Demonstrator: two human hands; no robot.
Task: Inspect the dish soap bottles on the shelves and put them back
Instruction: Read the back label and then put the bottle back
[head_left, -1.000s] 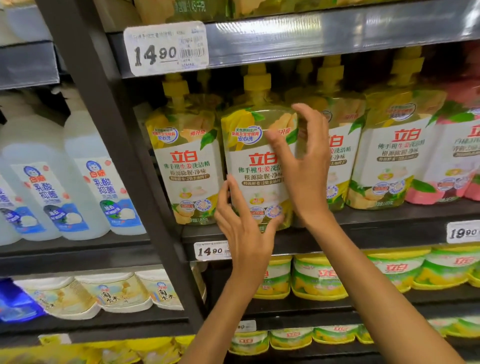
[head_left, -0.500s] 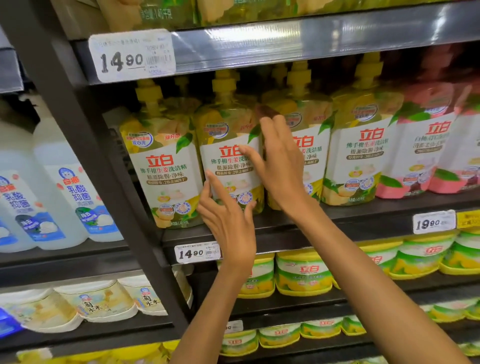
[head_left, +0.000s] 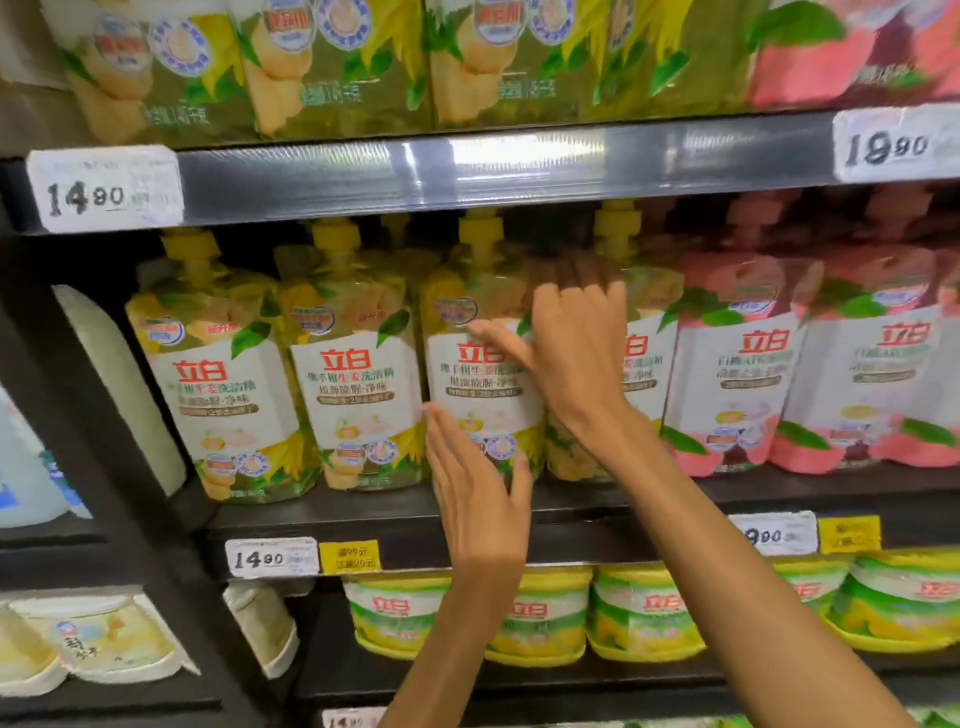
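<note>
Yellow dish soap bottles with yellow caps stand in a row on the middle shelf (head_left: 779, 493). My right hand (head_left: 576, 353) grips the third bottle from the left (head_left: 478, 384) at its upper right side, thumb across the label and fingers reaching behind its edge. My left hand (head_left: 478, 493) touches the bottle's lower left front with straight fingers. The bottle stands upright on the shelf. Two more yellow bottles (head_left: 223, 395) (head_left: 358, 384) stand to its left and another (head_left: 644, 364) is partly hidden behind my right hand.
Pink bottles (head_left: 737, 384) fill the right of the same shelf. The upper shelf edge (head_left: 519, 166) with a price tag (head_left: 104, 189) hangs just above the caps. Yellow-green tubs (head_left: 644, 613) sit on the shelf below. A dark upright post (head_left: 78, 415) bounds the left side.
Both hands have moved right from the second yellow bottle to the third one. The view has come closer and tilted upward.
</note>
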